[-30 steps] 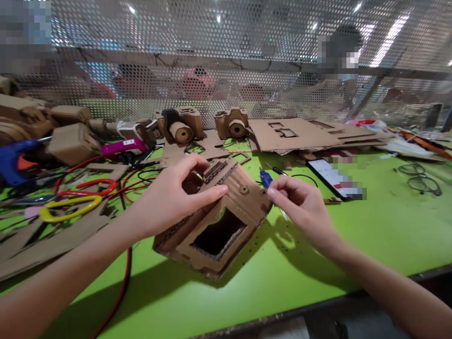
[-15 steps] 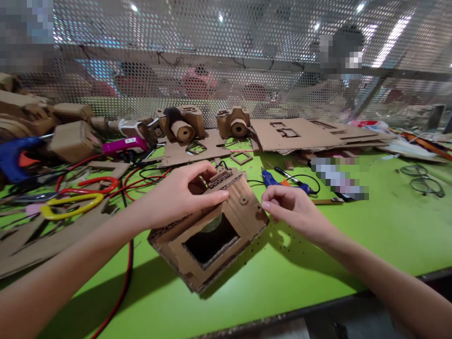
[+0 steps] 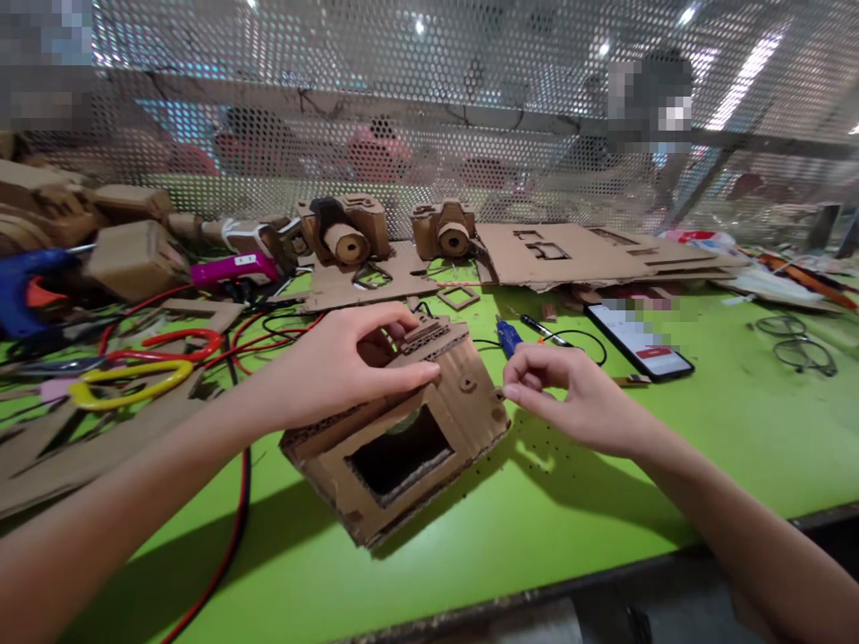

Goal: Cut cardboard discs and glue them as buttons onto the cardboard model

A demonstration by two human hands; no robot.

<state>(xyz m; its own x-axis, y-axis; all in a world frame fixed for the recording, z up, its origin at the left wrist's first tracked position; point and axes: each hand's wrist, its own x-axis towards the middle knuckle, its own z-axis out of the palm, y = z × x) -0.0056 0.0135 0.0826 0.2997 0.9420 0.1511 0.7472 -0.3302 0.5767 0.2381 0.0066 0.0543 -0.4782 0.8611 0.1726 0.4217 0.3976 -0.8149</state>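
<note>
Gripping the tilted cardboard box (image 3: 448, 415) at lower centre, the left hand (image 3: 349, 360) could dent it by squeezing hard; the right hand (image 3: 578, 392) pinches narrowly by its right edge — on what, I cannot tell — and a cardboard camera (image 3: 439, 234) stands upper centre.

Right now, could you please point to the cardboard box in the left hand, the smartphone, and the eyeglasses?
Cardboard box (image 3: 457, 415): head view, on the panel beside its rectangular opening.
Smartphone (image 3: 631, 338): head view, on its screen.
Eyeglasses (image 3: 805, 355): head view, on the nearer lens.
</note>
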